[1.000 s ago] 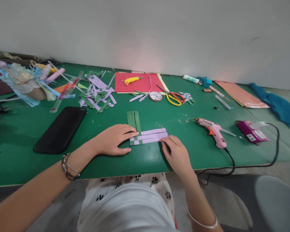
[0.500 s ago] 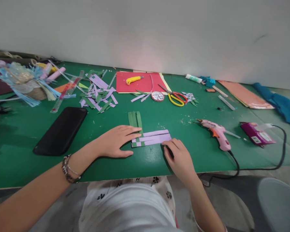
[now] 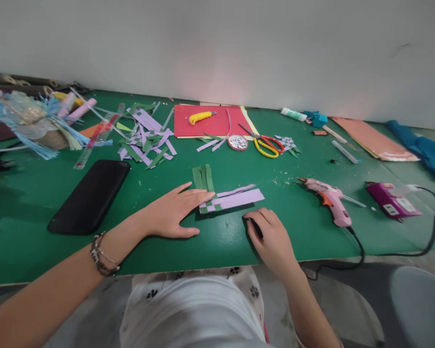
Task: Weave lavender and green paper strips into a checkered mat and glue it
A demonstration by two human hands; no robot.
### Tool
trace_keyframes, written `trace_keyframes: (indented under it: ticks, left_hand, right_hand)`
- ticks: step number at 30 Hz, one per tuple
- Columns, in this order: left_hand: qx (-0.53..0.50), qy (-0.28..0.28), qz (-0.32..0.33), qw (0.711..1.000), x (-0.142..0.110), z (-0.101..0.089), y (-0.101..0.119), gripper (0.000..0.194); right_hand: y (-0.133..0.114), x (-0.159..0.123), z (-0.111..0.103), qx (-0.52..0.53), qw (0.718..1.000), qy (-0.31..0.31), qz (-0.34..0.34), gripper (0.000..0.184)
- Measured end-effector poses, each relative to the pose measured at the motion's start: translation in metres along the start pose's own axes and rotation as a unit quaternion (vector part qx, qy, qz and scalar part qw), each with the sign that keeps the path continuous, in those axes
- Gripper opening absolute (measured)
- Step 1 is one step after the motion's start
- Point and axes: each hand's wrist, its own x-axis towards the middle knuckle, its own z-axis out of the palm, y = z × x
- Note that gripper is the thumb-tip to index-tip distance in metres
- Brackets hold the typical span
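Observation:
A small woven piece of paper strips lies near the table's front edge. Its green strips (image 3: 202, 178) point away from me, and its lilac strips (image 3: 241, 198) stretch to the right. Where they cross at the lower left there is a small check pattern (image 3: 210, 207). My left hand (image 3: 177, 210) is spread flat, its fingertips pressing on the crossing and hiding part of it. Just below the lilac ends, my right hand (image 3: 270, 237) rests on the table with loosely curled fingers, apart from the strips. Nothing shows between its thumb and fingers.
A black phone (image 3: 90, 195) lies left. Behind are cut strips (image 3: 145, 137), red paper (image 3: 217, 121) with a yellow cutter (image 3: 201, 117), a round dish (image 3: 238, 142) and scissors (image 3: 263, 143). A pink glue gun (image 3: 328, 198) and its cord, plus a purple box (image 3: 393, 200), are right.
My right fingers have come off the lilac strips. The strips' right ends have shifted up and away, and the woven piece looks slightly tilted. My left hand stays on the crossing, its fingers spread wider.

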Motion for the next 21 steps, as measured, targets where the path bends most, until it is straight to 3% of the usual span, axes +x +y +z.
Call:
trace_keyframes:
  ticks: [8,10,14,16,21]
  left_hand:
    - [-0.043,0.012,-0.020,0.999,0.0004,-0.0016,0.0017,0.065]
    - [-0.068,0.051,-0.019,0.996,0.0011,-0.0016,0.0016,0.059]
    - [-0.098,0.204,-0.068,0.972,0.0020,-0.0045,0.0009,0.039]
    - [-0.102,0.259,-0.100,0.955,0.0012,-0.0068,0.0001,0.032]
    - [-0.118,0.258,-0.122,0.951,-0.0018,-0.0092,-0.0009,0.041]
  right_hand:
    - [-0.0005,0.0011,-0.0004,-0.004,1.000,0.025,-0.014,0.017]
    - [-0.0014,-0.0007,-0.0021,0.012,0.998,0.062,-0.014,0.017]
    - [-0.0033,-0.0062,-0.0062,0.039,0.981,0.186,0.035,0.014]
    - [-0.0038,-0.0078,-0.0075,0.038,0.977,0.204,0.050,0.013]
    - [-0.0031,-0.0066,-0.0082,0.054,0.983,0.163,0.062,0.016]
